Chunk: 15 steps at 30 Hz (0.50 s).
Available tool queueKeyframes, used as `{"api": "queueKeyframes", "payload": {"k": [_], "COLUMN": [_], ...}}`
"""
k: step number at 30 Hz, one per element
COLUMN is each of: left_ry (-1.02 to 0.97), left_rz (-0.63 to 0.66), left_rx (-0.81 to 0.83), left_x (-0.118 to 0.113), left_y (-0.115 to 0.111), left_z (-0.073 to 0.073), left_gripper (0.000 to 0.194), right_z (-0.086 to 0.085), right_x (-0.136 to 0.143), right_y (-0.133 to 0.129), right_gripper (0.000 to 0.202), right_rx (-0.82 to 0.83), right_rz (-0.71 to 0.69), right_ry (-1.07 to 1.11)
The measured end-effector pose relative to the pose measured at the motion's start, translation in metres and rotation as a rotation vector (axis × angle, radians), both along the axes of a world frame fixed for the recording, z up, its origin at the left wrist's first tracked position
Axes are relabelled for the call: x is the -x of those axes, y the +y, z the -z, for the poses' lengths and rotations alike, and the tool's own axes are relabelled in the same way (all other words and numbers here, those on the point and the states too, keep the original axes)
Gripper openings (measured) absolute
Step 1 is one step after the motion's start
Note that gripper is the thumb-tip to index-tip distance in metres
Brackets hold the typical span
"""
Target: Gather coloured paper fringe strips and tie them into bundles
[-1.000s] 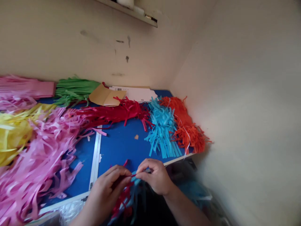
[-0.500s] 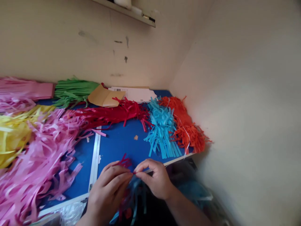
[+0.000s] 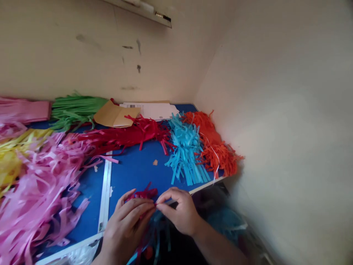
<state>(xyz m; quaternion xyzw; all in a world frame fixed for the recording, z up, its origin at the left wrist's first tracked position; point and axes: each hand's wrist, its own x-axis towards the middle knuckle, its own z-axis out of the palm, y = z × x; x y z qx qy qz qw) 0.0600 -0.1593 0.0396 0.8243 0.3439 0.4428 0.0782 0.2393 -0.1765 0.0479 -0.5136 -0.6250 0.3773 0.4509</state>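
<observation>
The left hand [image 3: 129,220] and right hand [image 3: 180,210] pinch the red fringe [image 3: 148,193] between thumb and fingers (tips nearly meeting) at the near edge of the blue table [image 3: 135,167], apparently to steady its thin part.

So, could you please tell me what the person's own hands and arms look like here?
The left hand and right hand are ungloved, with no ring, watch or bracelet visible. The right forearm is bare as far as it shows; little of the left forearm is in view, with no sleeve visible on it.
</observation>
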Motion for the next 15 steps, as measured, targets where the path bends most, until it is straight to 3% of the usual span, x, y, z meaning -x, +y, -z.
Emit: {"api": "queueKeyframes", "payload": {"k": [4, 9, 15], "left_ry": [0.03, 0.022, 0.025], "left_rz": [-0.069, -0.029, -0.038], "left_rx": [0.018, -0.05, -0.012], "left_x": [-0.003, 0.0, -0.009], "left_y": [0.003, 0.005, 0.0], "left_z": [0.008, 0.019, 0.01], "left_gripper": [0.02, 0.02, 0.01], "right_z": [0.003, -0.003, -0.005], "right_x": [0.002, -0.001, -0.007], "right_y": [0.004, 0.01, 0.007], "right_gripper": [0.006, 0.007, 0.007], "right_rx": [-0.108, -0.14, -0.07], "right_rz": [-0.011, -0.006, -0.028], "right_ry": [-0.03, -0.041, 0.016]}}
